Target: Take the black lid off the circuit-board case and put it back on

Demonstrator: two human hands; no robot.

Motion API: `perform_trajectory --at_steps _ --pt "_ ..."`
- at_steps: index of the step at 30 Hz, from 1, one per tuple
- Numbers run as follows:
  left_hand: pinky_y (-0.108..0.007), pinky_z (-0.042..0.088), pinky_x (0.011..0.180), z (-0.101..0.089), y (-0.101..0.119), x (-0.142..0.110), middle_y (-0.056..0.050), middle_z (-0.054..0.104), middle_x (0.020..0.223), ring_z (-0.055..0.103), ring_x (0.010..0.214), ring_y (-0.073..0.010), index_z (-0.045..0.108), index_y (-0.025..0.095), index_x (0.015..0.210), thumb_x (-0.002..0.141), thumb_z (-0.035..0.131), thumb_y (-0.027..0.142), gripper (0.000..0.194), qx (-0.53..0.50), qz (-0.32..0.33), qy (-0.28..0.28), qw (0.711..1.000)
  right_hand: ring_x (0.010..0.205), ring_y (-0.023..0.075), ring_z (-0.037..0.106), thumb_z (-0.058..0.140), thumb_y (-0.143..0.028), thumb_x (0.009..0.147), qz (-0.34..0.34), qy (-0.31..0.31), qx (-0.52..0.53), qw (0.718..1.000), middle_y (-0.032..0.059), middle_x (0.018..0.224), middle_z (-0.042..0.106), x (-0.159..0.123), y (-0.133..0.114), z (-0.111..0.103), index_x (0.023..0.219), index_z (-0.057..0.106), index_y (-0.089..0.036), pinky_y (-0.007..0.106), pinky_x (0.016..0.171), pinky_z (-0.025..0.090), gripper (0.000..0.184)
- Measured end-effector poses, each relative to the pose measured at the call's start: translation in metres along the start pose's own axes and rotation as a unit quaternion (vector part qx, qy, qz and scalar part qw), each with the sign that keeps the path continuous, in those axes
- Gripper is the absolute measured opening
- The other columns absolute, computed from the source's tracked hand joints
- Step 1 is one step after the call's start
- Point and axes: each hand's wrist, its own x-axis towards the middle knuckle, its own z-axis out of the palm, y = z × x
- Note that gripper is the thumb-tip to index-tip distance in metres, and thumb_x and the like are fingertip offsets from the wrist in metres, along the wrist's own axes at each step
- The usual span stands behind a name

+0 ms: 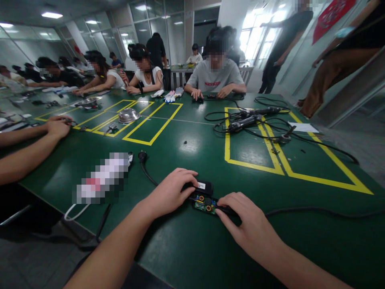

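A small green circuit board (pixel 203 204) with copper coils lies in front of me, between my hands. Just beyond it rests a black plastic cover (pixel 207 187) with a white label. My left hand (pixel 171 192) is closed at the left ends of board and cover, its fingertips against the cover; what sits between thumb and fingers is hidden. A black cord with a plug (pixel 142 155) runs under this hand. At the board's right end, my right hand (pixel 245 218) pinches the black cable (pixel 226 209), which continues to the right across the green table (pixel 168 249).
A blurred white object (pixel 102 178) with a white loop lies left. Beyond are a metal bowl (pixel 128 115), black corded tools (pixel 245 122), loose small parts and yellow tape rectangles. Another person's hands (pixel 58 126) work at far left; a person in grey (pixel 215 76) sits opposite.
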Motion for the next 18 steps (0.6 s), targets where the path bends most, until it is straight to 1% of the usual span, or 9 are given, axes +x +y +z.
perform_trajectory --at_steps 2,3,4,5,7,9,14,16,18 --pt "-0.047 0.053 0.116 -0.005 0.004 -0.002 -0.01 0.073 0.138 0.067 0.13 -0.0262 0.077 0.022 0.099 0.103 0.065 0.013 0.015 0.021 0.003 0.012 1.0 0.083 0.023 0.074 0.058 -0.018 0.107 -0.003 0.0 0.002 1.0 0.0048 0.092 0.077 0.0 0.0 -0.001 0.098 0.07 -0.025 0.036 0.073 0.061 0.017" --pt "-0.045 0.054 0.112 -0.009 0.006 -0.003 -0.01 0.074 0.132 0.068 0.124 -0.0259 0.077 0.022 0.098 0.102 0.067 0.014 0.014 0.028 0.0 0.016 0.999 0.083 0.0227 0.074 0.058 -0.018 0.107 0.0 0.002 0.002 1.0 0.0046 0.092 0.077 0.001 0.0 -0.001 0.098 0.07 -0.025 0.035 0.073 0.062 0.017" --pt "-0.041 0.056 0.106 -0.012 0.008 -0.004 -0.008 0.075 0.121 0.07 0.115 -0.0245 0.076 0.021 0.098 0.1 0.071 0.016 0.008 0.028 -0.012 0.012 0.999 0.082 0.0223 0.075 0.058 -0.018 0.108 0.004 0.005 0.002 1.0 0.0044 0.091 0.077 0.0 0.0 -0.001 0.098 0.07 -0.025 0.034 0.072 0.062 0.017" --pt "-0.037 0.057 0.097 -0.015 0.01 -0.006 -0.006 0.076 0.11 0.071 0.103 -0.0226 0.075 0.021 0.099 0.096 0.076 0.018 0.004 0.02 -0.021 -0.005 1.0 0.081 0.0217 0.076 0.058 -0.019 0.108 0.008 0.006 0.002 1.0 0.0041 0.091 0.077 0.0 0.0 -0.001 0.098 0.069 -0.025 0.033 0.071 0.062 0.016" --pt "-0.031 0.054 0.08 -0.02 0.013 -0.007 -0.001 0.075 0.095 0.07 0.086 -0.0189 0.075 0.021 0.1 0.09 0.082 0.02 0.012 0.006 -0.028 -0.055 0.998 0.078 0.0204 0.076 0.058 -0.02 0.108 0.018 0.002 0.002 1.0 0.0036 0.091 0.076 0.0 -0.001 -0.001 0.098 0.069 -0.025 0.031 0.068 0.061 0.016" --pt "-0.028 0.05 0.074 -0.022 0.013 -0.007 0.0 0.074 0.091 0.068 0.08 -0.017 0.075 0.021 0.099 0.089 0.081 0.019 0.011 0.006 -0.034 -0.08 0.996 0.075 0.0196 0.076 0.057 -0.021 0.109 0.024 -0.007 -0.001 1.0 0.0035 0.091 0.076 0.0 -0.002 -0.002 0.098 0.069 -0.024 0.03 0.065 0.06 0.016" --pt "-0.026 0.048 0.075 -0.02 0.009 -0.004 0.001 0.073 0.089 0.066 0.08 -0.0156 0.078 0.021 0.098 0.091 0.081 0.015 0.009 -0.017 -0.03 -0.107 0.994 0.076 0.0196 0.076 0.056 -0.024 0.111 0.031 -0.007 0.002 0.999 0.0042 0.091 0.075 0.0 -0.004 -0.004 0.097 0.069 -0.024 0.029 0.065 0.06 0.019" --pt "-0.026 0.048 0.076 -0.021 0.009 -0.004 0.001 0.074 0.088 0.067 0.079 -0.0155 0.079 0.02 0.098 0.093 0.081 0.015 0.007 -0.033 -0.031 -0.108 0.993 0.076 0.0195 0.076 0.055 -0.024 0.112 0.028 0.003 0.004 1.0 0.004 0.09 0.075 0.0 -0.004 -0.004 0.097 0.069 -0.024 0.029 0.066 0.06 0.02" --pt "-0.026 0.049 0.078 -0.022 0.008 -0.004 0.0 0.075 0.091 0.068 0.082 -0.0161 0.08 0.02 0.098 0.094 0.08 0.015 0.006 -0.044 -0.025 -0.101 0.994 0.076 0.0195 0.076 0.055 -0.024 0.112 0.022 0.014 0.007 1.0 0.0039 0.089 0.075 0.001 -0.004 -0.003 0.097 0.068 -0.024 0.029 0.068 0.061 0.019"
